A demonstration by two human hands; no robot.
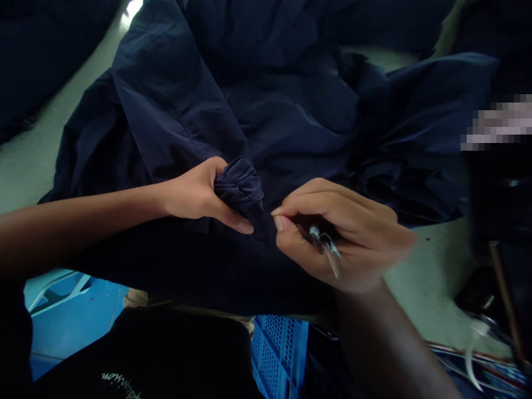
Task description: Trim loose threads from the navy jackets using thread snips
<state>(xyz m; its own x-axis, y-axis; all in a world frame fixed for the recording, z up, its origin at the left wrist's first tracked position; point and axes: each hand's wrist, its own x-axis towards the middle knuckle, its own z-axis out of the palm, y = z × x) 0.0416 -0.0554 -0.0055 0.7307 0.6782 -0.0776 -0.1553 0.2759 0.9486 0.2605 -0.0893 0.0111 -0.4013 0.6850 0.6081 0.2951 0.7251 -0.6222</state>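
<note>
A dark navy garment (291,122) lies spread and creased on a pale table. One long sleeve (178,100) runs down from the upper left toward my hands. My left hand (203,191) is closed around the sleeve's gathered end (240,183), its thumb pressed along the lower side. Just to the right, my right hand (341,230) has thumb and forefinger pinched together close to the cloth. Whatever lies between those fingertips is too small to make out. Tucked in the right palm is a small shiny metal tool (326,246), partly hidden by the fingers, its kind unclear.
Below the table edge stands a blue plastic crate (278,349). A light blue plastic stool or frame (56,288) is at the lower left. More dark cloth (50,50) lies at the upper left. A white cable (471,354) and dark items are at the lower right.
</note>
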